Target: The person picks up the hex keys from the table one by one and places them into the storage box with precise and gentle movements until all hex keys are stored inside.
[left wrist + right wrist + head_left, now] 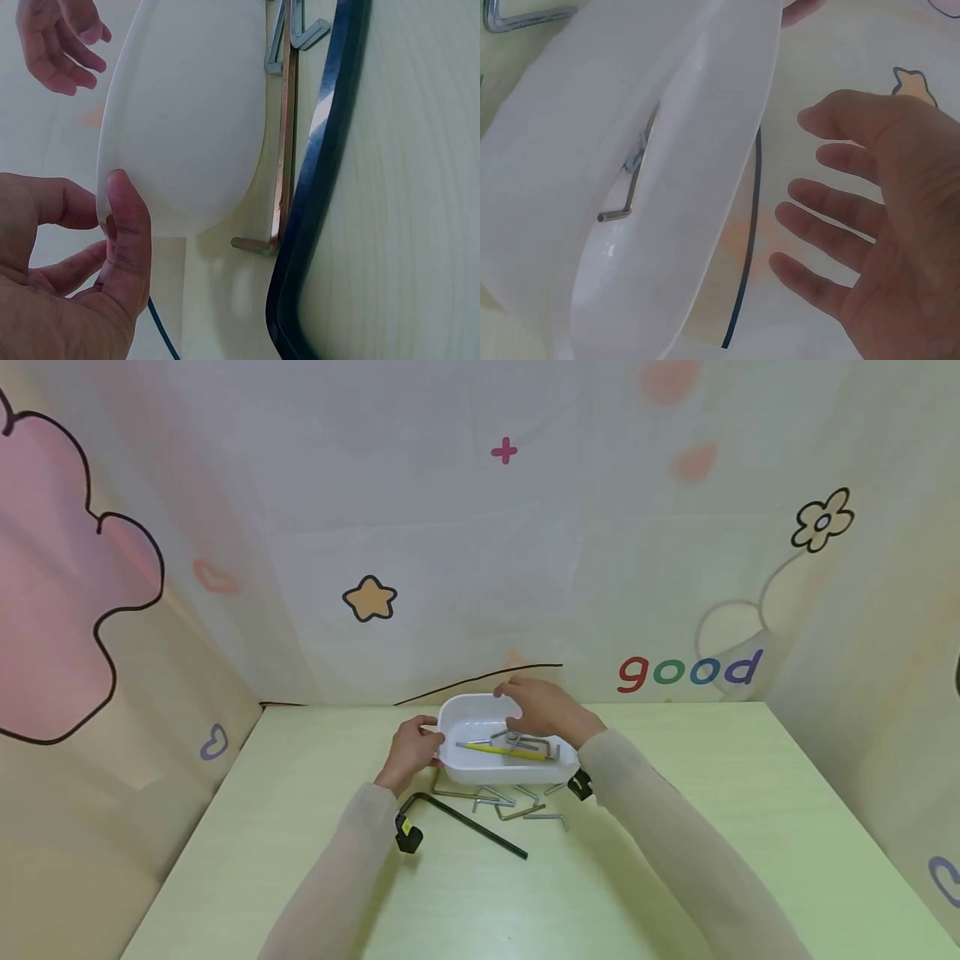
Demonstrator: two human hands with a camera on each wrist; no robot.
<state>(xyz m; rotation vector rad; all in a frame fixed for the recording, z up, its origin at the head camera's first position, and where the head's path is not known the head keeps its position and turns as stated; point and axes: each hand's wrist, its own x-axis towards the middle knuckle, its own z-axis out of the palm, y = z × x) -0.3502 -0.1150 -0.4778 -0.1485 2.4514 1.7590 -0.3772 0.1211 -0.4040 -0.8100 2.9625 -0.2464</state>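
My left hand [411,747] pinches the left rim of a white plastic tub [510,774] between thumb and fingers. The tub is tilted, its opening turned towards me. Inside lie several small hex keys and a slim yellow stick [504,750] with a grey tip; its exact kind is unclear. One bronze-coloured hex key [635,184] shows inside the tub in the right wrist view. My right hand [547,706] hovers over the tub's far right side, fingers spread and holding nothing. In the right wrist view its fingers [832,206] stand apart from the rim.
In front of the tub, several silver and bronze hex keys [520,815] lie loose on the pale wooden table [637,877]. Nearest me is a large black hex key [480,829], lying diagonally. A printed cloth [450,527] hangs behind the table's back edge.
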